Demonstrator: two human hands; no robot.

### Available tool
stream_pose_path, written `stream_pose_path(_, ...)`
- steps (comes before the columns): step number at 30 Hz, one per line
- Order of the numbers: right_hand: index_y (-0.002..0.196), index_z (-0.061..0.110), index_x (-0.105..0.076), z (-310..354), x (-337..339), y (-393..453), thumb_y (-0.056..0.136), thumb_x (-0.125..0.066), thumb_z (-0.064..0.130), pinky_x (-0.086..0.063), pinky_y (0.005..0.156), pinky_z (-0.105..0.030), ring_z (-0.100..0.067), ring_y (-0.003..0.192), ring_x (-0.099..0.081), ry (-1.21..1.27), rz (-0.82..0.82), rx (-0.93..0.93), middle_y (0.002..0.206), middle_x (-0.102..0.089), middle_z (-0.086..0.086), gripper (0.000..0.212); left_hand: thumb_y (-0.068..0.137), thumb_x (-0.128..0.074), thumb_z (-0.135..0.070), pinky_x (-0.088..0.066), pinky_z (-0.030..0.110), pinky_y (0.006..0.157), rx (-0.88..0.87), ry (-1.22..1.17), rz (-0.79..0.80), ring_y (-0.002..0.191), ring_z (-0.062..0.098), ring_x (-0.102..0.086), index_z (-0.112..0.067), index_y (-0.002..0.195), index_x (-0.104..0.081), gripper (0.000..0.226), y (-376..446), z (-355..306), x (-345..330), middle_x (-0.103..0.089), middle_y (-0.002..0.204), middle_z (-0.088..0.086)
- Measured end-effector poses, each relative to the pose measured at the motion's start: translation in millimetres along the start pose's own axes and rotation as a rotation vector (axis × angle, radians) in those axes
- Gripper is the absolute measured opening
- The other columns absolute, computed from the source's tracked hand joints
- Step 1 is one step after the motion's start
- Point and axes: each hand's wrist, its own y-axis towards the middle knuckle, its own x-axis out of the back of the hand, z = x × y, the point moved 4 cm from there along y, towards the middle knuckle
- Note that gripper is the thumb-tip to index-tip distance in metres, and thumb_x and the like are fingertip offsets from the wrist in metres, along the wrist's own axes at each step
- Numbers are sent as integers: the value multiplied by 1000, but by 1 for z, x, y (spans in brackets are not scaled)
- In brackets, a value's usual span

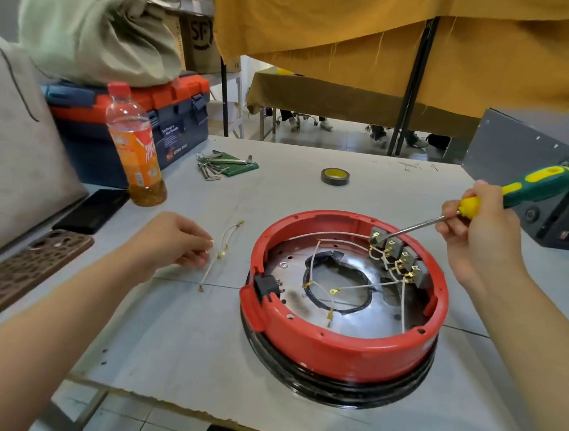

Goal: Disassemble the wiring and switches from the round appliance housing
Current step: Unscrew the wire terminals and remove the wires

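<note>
Round red housing [341,340], black base ring, on the table [196,345] right of centre; white wires [356,287] and grey switches [400,256] inside. Right hand [478,228] grips screwdriver [505,196], tip at switches. Left hand [177,240] pinches a detached wire [207,270].
</note>
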Motion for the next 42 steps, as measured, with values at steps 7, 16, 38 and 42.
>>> stream_pose_path(7,68,18,-41,-4,2,-7,93,-43,18,-36,42,-16,-6,42,-42,29,-17,-11,45,-34,6,25,82,-71,-9,-52,20,48,-1,255,-5,47,11,-65,-8,78,-70,4,13,13,-2,-71,61,5)
stream_pose_path(16,68,17,-42,-9,1,-12,92,-43,18,-36,42,-17,-6,42,-42,1,-19,-20,48,-36,3,24,84,-70,-27,-45,21,48,-81,509,-36,50,11,-62,-16,82,-62,14,10,-6,-4,-69,64,1)
stream_pose_path(38,68,12,-46,6,7,-14,95,-45,17,-39,41,-21,-11,39,-38,-64,-14,171,44,-50,1,27,83,-50,-64,-18,48,113,-656,869,192,133,33,-28,-30,147,-20,79,-36,-118,-151,-27,146,9)
stream_pose_path(42,67,13,-46,15,7,-14,95,-45,16,-39,40,-21,-12,40,-41,-93,-24,241,43,-49,2,28,82,-56,-58,-21,42,111,-727,788,237,127,30,-32,-34,138,-33,65,-37,-118,-147,-31,139,5)
